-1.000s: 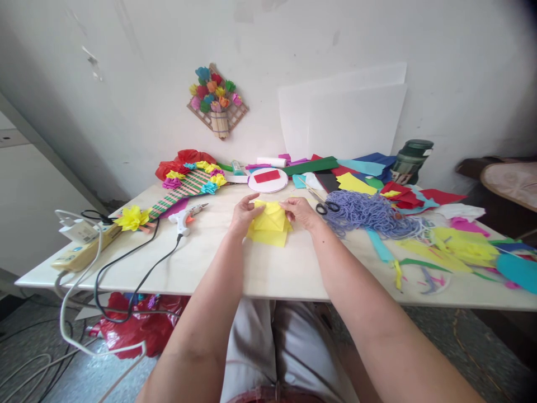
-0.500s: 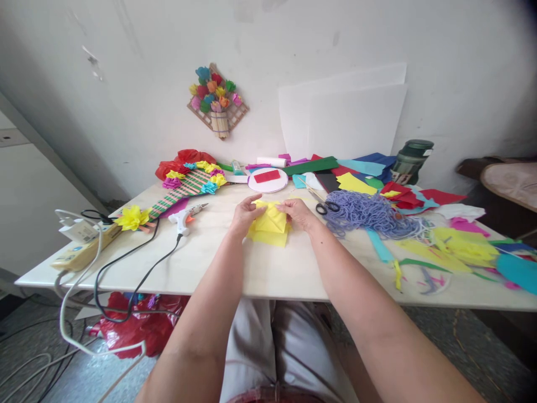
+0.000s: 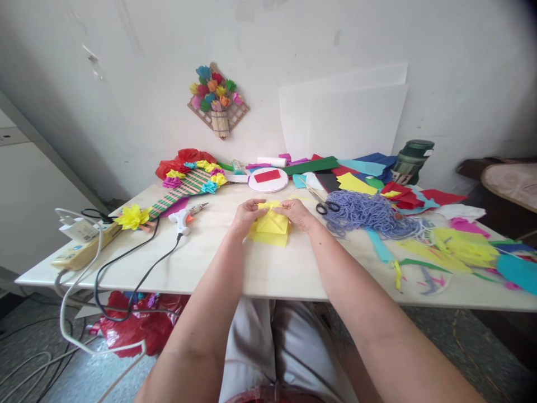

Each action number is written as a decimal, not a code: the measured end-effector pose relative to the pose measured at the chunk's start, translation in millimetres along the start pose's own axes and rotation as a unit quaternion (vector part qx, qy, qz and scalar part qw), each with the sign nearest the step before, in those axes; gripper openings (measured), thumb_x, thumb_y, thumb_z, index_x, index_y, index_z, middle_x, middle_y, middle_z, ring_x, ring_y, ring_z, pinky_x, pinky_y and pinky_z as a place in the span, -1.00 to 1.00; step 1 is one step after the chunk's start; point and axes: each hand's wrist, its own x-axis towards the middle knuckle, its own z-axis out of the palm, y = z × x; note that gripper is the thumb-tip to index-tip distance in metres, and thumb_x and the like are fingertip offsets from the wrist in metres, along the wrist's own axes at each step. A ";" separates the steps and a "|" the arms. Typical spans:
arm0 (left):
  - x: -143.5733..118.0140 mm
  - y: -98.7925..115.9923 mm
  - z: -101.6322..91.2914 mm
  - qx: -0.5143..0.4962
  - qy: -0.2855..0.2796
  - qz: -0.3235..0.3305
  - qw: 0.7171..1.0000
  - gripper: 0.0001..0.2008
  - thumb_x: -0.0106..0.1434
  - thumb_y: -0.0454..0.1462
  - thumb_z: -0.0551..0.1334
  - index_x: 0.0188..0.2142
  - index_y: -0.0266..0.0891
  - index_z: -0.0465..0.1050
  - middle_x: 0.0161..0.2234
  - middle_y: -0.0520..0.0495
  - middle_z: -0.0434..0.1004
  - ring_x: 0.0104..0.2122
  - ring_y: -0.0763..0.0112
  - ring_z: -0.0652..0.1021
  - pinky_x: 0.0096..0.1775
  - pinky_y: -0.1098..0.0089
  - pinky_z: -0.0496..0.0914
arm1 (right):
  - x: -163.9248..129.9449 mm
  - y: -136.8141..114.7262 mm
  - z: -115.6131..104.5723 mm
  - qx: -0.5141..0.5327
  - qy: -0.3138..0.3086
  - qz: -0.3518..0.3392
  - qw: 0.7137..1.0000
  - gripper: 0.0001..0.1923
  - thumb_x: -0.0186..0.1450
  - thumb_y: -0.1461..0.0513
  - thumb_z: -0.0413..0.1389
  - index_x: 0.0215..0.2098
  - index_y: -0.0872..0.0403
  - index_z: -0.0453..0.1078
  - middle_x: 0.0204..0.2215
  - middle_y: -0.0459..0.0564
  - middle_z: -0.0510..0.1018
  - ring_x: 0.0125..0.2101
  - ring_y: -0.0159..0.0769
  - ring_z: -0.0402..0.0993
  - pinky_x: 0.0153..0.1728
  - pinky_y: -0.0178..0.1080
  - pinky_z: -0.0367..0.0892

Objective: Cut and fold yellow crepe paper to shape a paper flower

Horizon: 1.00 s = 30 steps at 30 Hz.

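Observation:
Between my hands is a folded piece of yellow paper (image 3: 272,222), with creases running across its face. My left hand (image 3: 248,215) pinches its upper left edge between thumb and fingers. At the upper right edge my right hand (image 3: 297,212) grips the same paper, thumb on the near side. Under it, more yellow paper (image 3: 268,239) shows flat on the table, partly covered. A white round disc (image 3: 251,182) bearing a red paper strip (image 3: 267,176) lies just beyond my hands. Black-handled scissors (image 3: 327,207) rest to the right of my right hand.
A white glue gun (image 3: 181,221) with a black cord lies left, near a power strip (image 3: 86,246). Behind it is a woven stick piece with paper flowers (image 3: 180,193). Purple yarn (image 3: 369,215), coloured paper scraps (image 3: 465,246) and a dark green bottle (image 3: 413,162) occupy the right side.
My fingers have shifted slightly along the top of the yellow paper, and its upper part looks more folded. My right fingers curl closer around it. The other things are unmoved.

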 end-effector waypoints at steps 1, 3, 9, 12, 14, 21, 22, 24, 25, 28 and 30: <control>0.7 -1.0 -0.7 -0.003 -0.004 -0.004 1.000 -0.52 -0.23 -0.19 0.37 -0.26 -0.30 0.40 -0.57 0.05 0.40 -0.57 0.51 0.44 -0.53 0.51 0.25 | 0.3 0.8 -0.3 0.003 0.000 -0.001 1.000 -0.69 -0.09 0.07 0.19 -0.66 0.14 0.28 -0.77 -0.21 0.27 -0.74 -0.54 0.09 -0.72 -0.41 -0.05; 2.1 -2.8 -2.1 -0.010 -0.007 -0.010 1.000 -0.59 -0.24 -0.19 0.38 -0.35 -0.29 0.39 -0.56 0.04 0.42 -0.57 0.50 0.44 -0.53 0.50 0.26 | 1.1 2.4 -0.7 0.013 -0.001 0.003 1.000 -0.69 -0.10 0.07 0.20 -0.66 0.14 0.28 -0.75 -0.19 0.30 -0.72 -0.52 0.14 -0.71 -0.41 0.00; 3.2 -3.7 -4.3 -0.034 0.002 -0.019 0.999 -0.66 -0.27 -0.20 0.38 -0.52 -0.29 0.33 -0.64 0.09 0.36 -0.66 0.59 0.36 -0.58 0.53 0.20 | 3.2 5.4 -0.3 0.042 -0.008 0.013 0.999 -0.72 -0.10 0.08 0.21 -0.60 0.13 0.34 -0.68 -0.14 0.40 -0.66 -0.45 0.27 -0.63 -0.39 0.17; 2.5 -2.1 -3.8 -0.048 -0.005 -0.028 0.998 -0.67 -0.27 -0.20 0.38 -0.52 -0.30 0.33 -0.65 0.10 0.34 -0.67 0.60 0.35 -0.59 0.53 0.18 | 2.9 5.4 0.1 0.053 -0.008 0.012 0.998 -0.72 -0.11 0.09 0.22 -0.60 0.13 0.35 -0.66 -0.13 0.43 -0.64 -0.44 0.30 -0.60 -0.38 0.21; 1.6 -0.3 -3.0 -0.046 -0.002 -0.032 0.998 -0.68 -0.26 -0.20 0.37 -0.54 -0.30 0.32 -0.67 0.10 0.32 -0.69 0.62 0.32 -0.62 0.54 0.15 | 2.3 4.7 0.3 0.060 -0.010 0.014 0.998 -0.72 -0.12 0.09 0.23 -0.59 0.13 0.36 -0.65 -0.12 0.44 -0.63 -0.43 0.32 -0.58 -0.37 0.23; -0.3 3.6 -2.1 -0.053 0.014 -0.053 0.997 -0.72 -0.20 -0.19 0.34 -0.52 -0.29 0.33 -0.68 0.09 0.30 -0.67 0.59 0.34 -0.59 0.53 0.22 | 0.9 2.8 0.7 0.043 0.003 0.011 0.999 -0.72 -0.12 0.08 0.23 -0.60 0.13 0.35 -0.68 -0.14 0.41 -0.66 -0.45 0.27 -0.63 -0.38 0.18; -0.1 3.4 -2.4 -0.057 0.016 -0.055 0.997 -0.72 -0.21 -0.20 0.34 -0.53 -0.29 0.32 -0.67 0.08 0.31 -0.67 0.58 0.35 -0.58 0.53 0.23 | 0.9 2.7 0.9 0.043 0.004 0.011 0.999 -0.72 -0.12 0.08 0.23 -0.60 0.13 0.35 -0.68 -0.14 0.40 -0.66 -0.45 0.27 -0.63 -0.38 0.17; 0.6 2.9 -2.9 -0.064 0.020 -0.059 0.996 -0.73 -0.20 -0.21 0.33 -0.54 -0.29 0.32 -0.66 0.07 0.32 -0.66 0.57 0.37 -0.58 0.53 0.24 | 1.1 2.2 1.3 0.042 0.008 0.012 0.999 -0.72 -0.12 0.08 0.22 -0.60 0.12 0.34 -0.69 -0.14 0.39 -0.66 -0.45 0.27 -0.64 -0.38 0.17; 0.9 2.7 -3.1 -0.067 0.022 -0.061 0.996 -0.74 -0.20 -0.22 0.33 -0.54 -0.29 0.31 -0.66 0.07 0.32 -0.66 0.57 0.37 -0.59 0.53 0.23 | 1.2 2.0 1.5 0.040 0.010 0.013 0.999 -0.72 -0.12 0.08 0.22 -0.61 0.12 0.34 -0.69 -0.14 0.39 -0.66 -0.45 0.27 -0.64 -0.38 0.17; 1.0 2.9 -3.1 -0.075 0.020 -0.059 0.995 -0.75 -0.18 -0.22 0.32 -0.54 -0.29 0.30 -0.66 0.08 0.31 -0.66 0.57 0.36 -0.58 0.53 0.24 | 1.4 1.8 1.8 0.033 0.015 0.014 0.999 -0.73 -0.12 0.09 0.22 -0.61 0.12 0.33 -0.70 -0.15 0.38 -0.65 -0.44 0.27 -0.65 -0.38 0.16; 0.5 3.3 -2.9 -0.078 0.011 -0.054 0.995 -0.75 -0.14 -0.19 0.30 -0.52 -0.29 0.31 -0.64 0.07 0.32 -0.65 0.56 0.37 -0.56 0.51 0.26 | 1.7 2.3 1.8 0.035 0.014 0.013 0.999 -0.73 -0.11 0.09 0.21 -0.61 0.12 0.33 -0.69 -0.14 0.39 -0.65 -0.44 0.28 -0.64 -0.38 0.16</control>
